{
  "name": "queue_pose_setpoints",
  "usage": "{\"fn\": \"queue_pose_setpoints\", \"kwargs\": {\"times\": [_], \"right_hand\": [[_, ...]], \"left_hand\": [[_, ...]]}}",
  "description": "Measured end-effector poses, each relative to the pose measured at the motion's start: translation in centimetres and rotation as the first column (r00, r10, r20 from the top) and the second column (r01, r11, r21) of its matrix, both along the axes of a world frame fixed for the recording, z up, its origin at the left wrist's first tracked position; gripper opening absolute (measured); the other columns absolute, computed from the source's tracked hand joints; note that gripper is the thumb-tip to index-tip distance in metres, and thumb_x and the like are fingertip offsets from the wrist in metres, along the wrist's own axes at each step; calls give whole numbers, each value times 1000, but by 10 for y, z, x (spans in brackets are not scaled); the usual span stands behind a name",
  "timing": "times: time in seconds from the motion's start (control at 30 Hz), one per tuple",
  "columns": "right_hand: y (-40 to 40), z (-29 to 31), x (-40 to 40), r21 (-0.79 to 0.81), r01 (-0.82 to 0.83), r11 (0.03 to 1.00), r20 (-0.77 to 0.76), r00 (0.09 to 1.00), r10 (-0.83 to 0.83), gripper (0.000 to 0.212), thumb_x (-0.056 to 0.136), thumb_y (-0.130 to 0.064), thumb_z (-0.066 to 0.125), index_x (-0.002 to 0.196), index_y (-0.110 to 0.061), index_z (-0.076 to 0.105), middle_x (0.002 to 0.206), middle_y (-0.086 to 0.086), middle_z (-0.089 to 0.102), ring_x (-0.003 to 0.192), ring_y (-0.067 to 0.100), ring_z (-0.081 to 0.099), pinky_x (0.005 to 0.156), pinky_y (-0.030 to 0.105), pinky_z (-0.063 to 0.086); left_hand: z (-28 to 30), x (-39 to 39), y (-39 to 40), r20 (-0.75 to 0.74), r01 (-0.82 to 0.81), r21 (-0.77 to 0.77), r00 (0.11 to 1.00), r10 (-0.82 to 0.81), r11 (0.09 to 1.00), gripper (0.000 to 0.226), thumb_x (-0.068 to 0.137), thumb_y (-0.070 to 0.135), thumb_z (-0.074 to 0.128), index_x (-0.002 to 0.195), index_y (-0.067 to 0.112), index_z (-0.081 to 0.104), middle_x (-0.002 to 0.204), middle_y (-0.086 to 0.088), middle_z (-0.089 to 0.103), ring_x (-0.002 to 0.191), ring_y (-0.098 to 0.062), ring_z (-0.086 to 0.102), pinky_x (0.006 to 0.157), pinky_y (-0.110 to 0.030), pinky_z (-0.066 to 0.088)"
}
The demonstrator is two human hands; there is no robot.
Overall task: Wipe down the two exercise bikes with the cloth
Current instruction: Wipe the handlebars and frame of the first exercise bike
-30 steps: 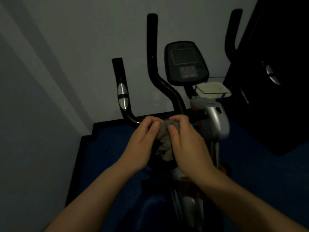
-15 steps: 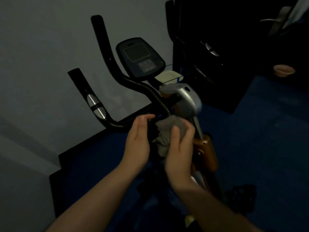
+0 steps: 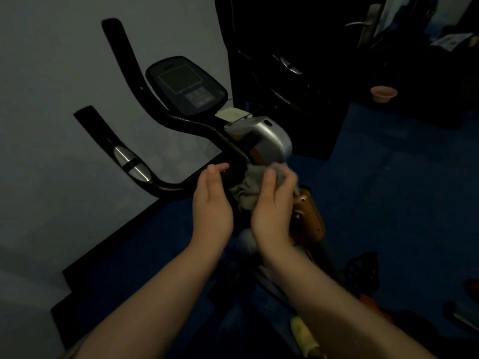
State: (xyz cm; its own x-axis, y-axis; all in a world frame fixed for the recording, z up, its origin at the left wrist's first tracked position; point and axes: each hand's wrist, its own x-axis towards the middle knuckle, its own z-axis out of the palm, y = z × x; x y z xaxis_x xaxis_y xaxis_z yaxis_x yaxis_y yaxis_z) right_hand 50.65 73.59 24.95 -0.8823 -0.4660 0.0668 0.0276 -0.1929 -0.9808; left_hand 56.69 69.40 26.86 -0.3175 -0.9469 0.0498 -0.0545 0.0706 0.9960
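Both hands work in a dim room over blue floor (image 3: pixel 388 203): right hand (image 3: pixel 272 203) fingers grip cloth (image 3: pixel 248 187), left hand (image 3: pixel 212 203) fingers relaxed.

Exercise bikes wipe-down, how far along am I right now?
Nothing can be confirmed as finished; the dim picture shows no cleaned surfaces. In hand: your right hand grips the grey cloth against the black handlebar near the silver housing, while your left hand hovers open beside the bar. Left: the console, the handlebar's upright grips, the frame below, and the second bike in the dark behind.
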Motion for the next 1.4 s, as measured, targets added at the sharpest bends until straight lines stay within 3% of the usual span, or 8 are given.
{"fn": "queue_pose_setpoints", "kwargs": {"times": [0.23,0.37,0.57,0.73,0.9,1.0,1.2,1.4], "right_hand": [[7,5,-24,366,10,930,-617,751,235,28,102,-27,40,127,-15,46,119,3,53,103,12,50,76,23,37],[-31,48,-51,782,-15,623,-549,456,700,25,103,-32,36,114,-14,48,100,2,55,78,15,50,56,31,31],[-17,52,-82,807,-316,498,-480,138,866,26,101,-40,39,118,-21,45,105,-2,58,91,16,57,73,37,48],[-62,64,-61,888,-54,457,-447,-339,828,23,103,-36,34,110,-17,46,81,-3,47,73,22,52,51,33,29],[-60,62,-88,874,-399,278,-417,-323,849,26,102,-38,34,116,-22,48,102,-3,60,89,17,58,71,35,43],[-74,67,-80,932,-296,210,-335,-481,810,28,103,-36,31,117,-20,49,103,1,59,92,20,56,73,32,40],[-78,60,-73,864,-448,227,-495,-680,540,23,102,-32,36,118,-25,51,111,-5,58,99,13,54,84,33,45],[-74,57,-87,789,-599,134,-584,-666,463,35,98,-40,38,126,-30,57,124,-12,57,116,7,51,96,36,46]], "left_hand": [[0,0,4,11,-29,16,1000,29,999,42,103,44,25,118,24,59,109,11,62,98,1,58,79,-11,47],[3,-4,6,18,-91,18,996,90,996,36,102,45,27,117,23,52,104,16,57,90,11,53,72,-2,40],[3,-1,10,27,-134,115,991,132,984,32,97,53,29,110,28,45,100,12,55,86,7,53,65,-9,40],[3,-6,18,-19,-267,159,962,274,950,50,86,63,21,113,26,41,102,15,51,90,7,50,70,-11,40],[-6,3,35,-82,-205,155,972,219,966,55,80,67,55,109,21,44,101,6,55,82,11,57,68,-9,45],[-23,16,38,-49,-127,111,990,133,986,73,56,39,84,114,23,42,118,-4,56,107,-9,60,88,-26,52],[-36,19,50,-6,-233,58,972,234,971,79,52,29,87,111,21,35,125,-2,57,119,-11,55,101,-27,45],[-39,21,56,-156,-215,125,960,234,968,68,54,0,62,116,7,34,112,-6,57,111,-21,55,90,-30,49]]}}
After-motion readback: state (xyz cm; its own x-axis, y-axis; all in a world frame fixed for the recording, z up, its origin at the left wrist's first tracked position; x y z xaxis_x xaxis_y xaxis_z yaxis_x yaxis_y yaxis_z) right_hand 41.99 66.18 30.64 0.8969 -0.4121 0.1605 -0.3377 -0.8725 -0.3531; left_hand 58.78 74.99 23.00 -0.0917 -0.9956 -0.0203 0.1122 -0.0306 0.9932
